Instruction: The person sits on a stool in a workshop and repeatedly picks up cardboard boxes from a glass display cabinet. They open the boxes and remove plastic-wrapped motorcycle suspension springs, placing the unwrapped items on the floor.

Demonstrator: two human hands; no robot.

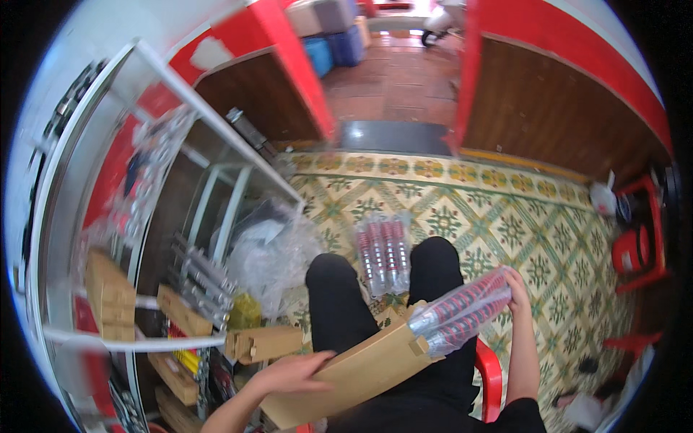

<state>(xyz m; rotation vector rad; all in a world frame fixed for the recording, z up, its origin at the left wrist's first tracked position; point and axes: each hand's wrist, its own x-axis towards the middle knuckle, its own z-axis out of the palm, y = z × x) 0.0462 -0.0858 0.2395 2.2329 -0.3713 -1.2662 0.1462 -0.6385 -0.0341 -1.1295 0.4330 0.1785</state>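
Note:
A long brown cardboard box [361,368] lies slantwise across my lap, its opening toward the upper right. Out of that end stick red coil-spring shock absorbers [462,310] in clear plastic wrap; their other ends are hidden inside the box. My right hand [517,290] is closed round the outer end of the wrapped shock absorbers. On the box's lower left part rests my left hand [297,373], fingers stretched out and apart against the cardboard. Several more wrapped red shock absorbers [383,252] lie side by side on the floor beyond my knees.
A metal-framed display case [209,108] with boxes and metal parts stands on the left. Beside it are clear plastic bags [267,252] and a small open carton [263,343]. A red chair [489,379] shows at my right; a doorway sill [393,137] is ahead.

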